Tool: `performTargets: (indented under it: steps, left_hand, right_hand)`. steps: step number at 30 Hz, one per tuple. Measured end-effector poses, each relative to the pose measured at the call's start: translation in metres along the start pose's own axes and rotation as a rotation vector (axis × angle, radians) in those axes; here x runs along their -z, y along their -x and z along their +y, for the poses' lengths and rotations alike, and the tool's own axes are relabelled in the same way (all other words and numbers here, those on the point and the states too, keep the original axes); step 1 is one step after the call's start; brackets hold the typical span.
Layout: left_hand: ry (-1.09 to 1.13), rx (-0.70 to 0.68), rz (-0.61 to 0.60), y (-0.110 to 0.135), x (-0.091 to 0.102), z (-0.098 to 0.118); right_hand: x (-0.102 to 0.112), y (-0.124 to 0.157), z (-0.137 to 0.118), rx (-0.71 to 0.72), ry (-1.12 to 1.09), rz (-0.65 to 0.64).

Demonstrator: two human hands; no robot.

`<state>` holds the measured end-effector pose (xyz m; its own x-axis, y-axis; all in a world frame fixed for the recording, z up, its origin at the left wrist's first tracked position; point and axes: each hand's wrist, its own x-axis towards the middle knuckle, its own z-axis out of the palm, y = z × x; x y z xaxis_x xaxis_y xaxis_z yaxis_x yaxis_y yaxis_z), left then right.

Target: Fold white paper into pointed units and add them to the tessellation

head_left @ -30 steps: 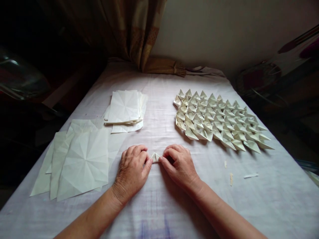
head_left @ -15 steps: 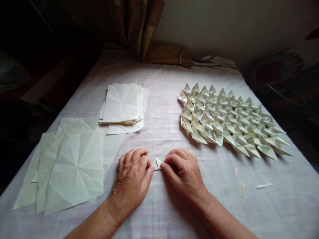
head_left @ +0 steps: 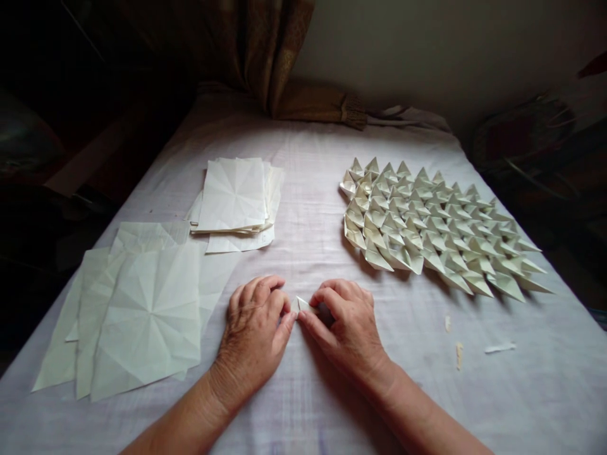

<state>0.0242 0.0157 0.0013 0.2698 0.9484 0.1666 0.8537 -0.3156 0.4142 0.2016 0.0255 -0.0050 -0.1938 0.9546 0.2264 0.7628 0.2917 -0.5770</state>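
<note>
My left hand [head_left: 256,332] and my right hand [head_left: 348,328] meet at the near middle of the cloth-covered table [head_left: 308,392]. Both have curled fingers pinching a small folded white paper piece [head_left: 302,305], of which only a pointed corner shows between the fingertips. The piece rests on or just above the cloth. To the left lie creased square paper sheets [head_left: 142,316], spread out flat.
A stack of creased paper squares [head_left: 234,196] sits further back on the left. Many folded paper units [head_left: 427,227] are laid in rows on the right. Small paper scraps [head_left: 474,347] lie near the right side. A curtain [head_left: 279,57] hangs at the far edge.
The paper piece shows less between my fingertips than before, as my hands have closed in on it. The view shifted slightly; hands remain in the same spot.
</note>
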Motion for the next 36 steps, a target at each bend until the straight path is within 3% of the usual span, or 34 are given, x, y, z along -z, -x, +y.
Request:
performTargets:
  steps: [7,19,29,36]
  left_hand:
    - [0.004,-0.023,0.021,0.0,-0.002,-0.001]
    - [0.031,-0.025,0.009,-0.001,0.0,-0.003]
    - [0.009,-0.016,0.045,-0.006,0.001,-0.001]
    - [-0.006,-0.126,0.022,-0.002,0.006,-0.008]
  right_hand:
    - [-0.004,-0.001,-0.004,-0.012,0.01,-0.012]
    - [0.008,-0.001,0.014,-0.053,-0.027,0.028]
    - [0.008,0.005,0.015,0.08,-0.047,0.061]
    - [0.007,0.006,0.015,0.174,-0.03,0.019]
